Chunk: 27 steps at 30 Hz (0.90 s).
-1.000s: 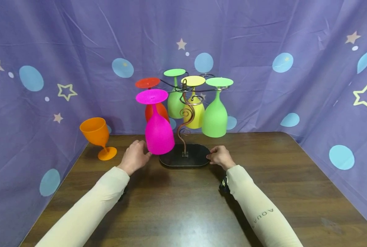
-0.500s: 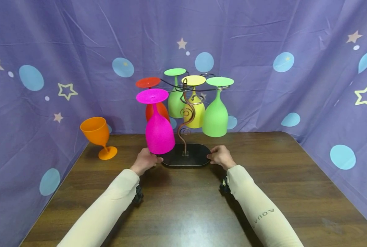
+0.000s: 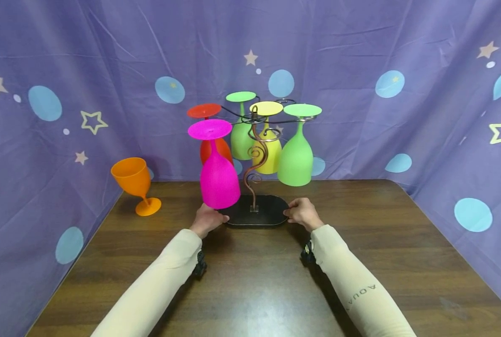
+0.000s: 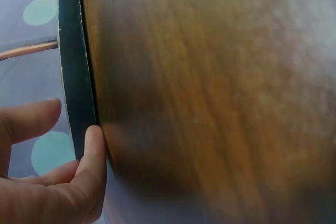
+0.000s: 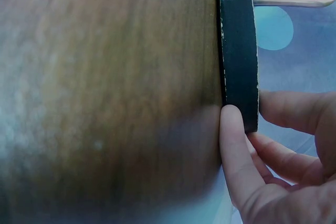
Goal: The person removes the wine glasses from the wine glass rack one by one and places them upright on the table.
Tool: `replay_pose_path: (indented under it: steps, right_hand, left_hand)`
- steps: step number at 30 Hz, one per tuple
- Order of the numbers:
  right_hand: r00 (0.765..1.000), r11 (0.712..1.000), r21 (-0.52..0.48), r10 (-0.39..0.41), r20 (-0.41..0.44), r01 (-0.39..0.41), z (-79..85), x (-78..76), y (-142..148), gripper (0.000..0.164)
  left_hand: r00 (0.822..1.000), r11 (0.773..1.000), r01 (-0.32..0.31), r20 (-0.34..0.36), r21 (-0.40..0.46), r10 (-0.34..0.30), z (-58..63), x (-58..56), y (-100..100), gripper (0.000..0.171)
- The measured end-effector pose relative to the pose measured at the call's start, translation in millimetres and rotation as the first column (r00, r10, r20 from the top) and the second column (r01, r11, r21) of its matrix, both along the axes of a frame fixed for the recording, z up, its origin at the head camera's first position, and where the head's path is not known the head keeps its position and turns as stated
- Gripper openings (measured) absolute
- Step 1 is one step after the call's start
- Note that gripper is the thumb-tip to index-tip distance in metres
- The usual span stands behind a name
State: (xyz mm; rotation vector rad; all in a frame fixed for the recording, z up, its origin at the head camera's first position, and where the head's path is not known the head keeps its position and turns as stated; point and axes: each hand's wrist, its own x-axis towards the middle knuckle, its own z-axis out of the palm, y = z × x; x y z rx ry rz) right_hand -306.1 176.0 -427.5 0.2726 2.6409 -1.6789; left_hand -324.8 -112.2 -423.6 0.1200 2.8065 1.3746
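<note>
A metal wine glass rack with a black oval base (image 3: 256, 217) and a curly copper-coloured stem (image 3: 262, 154) stands on the table. Upside down from its arms hang a magenta goblet (image 3: 220, 185), a red goblet (image 3: 206, 150), a yellow goblet (image 3: 268, 157) and two green goblets, one in front (image 3: 295, 161) and one behind (image 3: 242, 140). My left hand (image 3: 208, 219) holds the base's left end, its thumb tip very near the top edge and fingers at the side. At the right end, my right hand (image 3: 304, 213) pinches the base between thumb and fingers.
An orange goblet (image 3: 132, 180) stands upright on the brown wooden table (image 3: 258, 276), to the left of the rack. A purple curtain (image 3: 334, 47) with stars and blue spots surrounds the table's back and sides.
My left hand has moved right, from beside the magenta goblet to the base's left end, and its fingers have come round the edge. The right hand keeps its hold; the rack stands as before.
</note>
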Motion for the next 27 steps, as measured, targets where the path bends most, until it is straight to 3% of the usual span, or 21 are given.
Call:
replay_pose_path:
  steps: [7, 10, 14, 19, 21, 23, 25, 27]
  right_hand:
    - [0.999, 0.995, -0.087, 0.048, 0.014, -0.047, 3.7, 4.4, 8.8, 0.028]
    - [1.000, 0.999, -0.044, 0.009, -0.010, -0.009, 12.2, 6.5, 18.5, 0.027]
    - [0.996, 0.996, 0.084, -0.036, -0.084, 0.043, 39.7, 10.1, 36.7, 0.028]
    - [0.974, 0.965, 0.244, -0.039, -0.222, 0.095, 94.6, 12.8, 58.0, 0.033]
    - [0.954, 0.949, 0.289, -0.036, -0.299, 0.126, 119.8, 13.3, 62.4, 0.032]
    - [0.918, 0.927, 0.334, -0.028, -0.395, 0.171, 145.2, 14.2, 64.9, 0.030]
    - [0.861, 0.908, 0.358, -0.007, -0.508, 0.218, 169.1, 15.7, 65.7, 0.026]
    - [0.786, 0.889, 0.380, 0.035, -0.617, 0.258, 190.2, 16.9, 65.3, 0.022]
  left_hand:
    - [0.998, 0.998, -0.043, 0.040, 0.045, 0.041, -2.9, -0.9, 2.5, 0.060]
    - [0.998, 0.998, -0.042, 0.042, 0.041, 0.040, -3.2, -1.0, 2.0, 0.060]
    - [0.999, 0.999, -0.038, 0.040, 0.032, 0.037, -4.1, -0.7, 1.4, 0.060]
    - [0.998, 0.999, -0.042, 0.057, 0.031, 0.040, -5.6, -0.9, 1.0, 0.059]
    - [0.997, 0.999, -0.045, 0.068, 0.025, 0.043, -6.0, -1.6, 0.9, 0.059]
    - [0.996, 0.999, -0.048, 0.076, 0.018, 0.047, -5.6, -2.3, 0.9, 0.060]
    - [0.995, 0.999, -0.046, 0.086, 0.025, 0.043, -4.7, -3.4, 1.4, 0.061]
    - [0.995, 0.999, -0.045, 0.089, 0.027, 0.043, -4.0, -4.4, 1.9, 0.061]
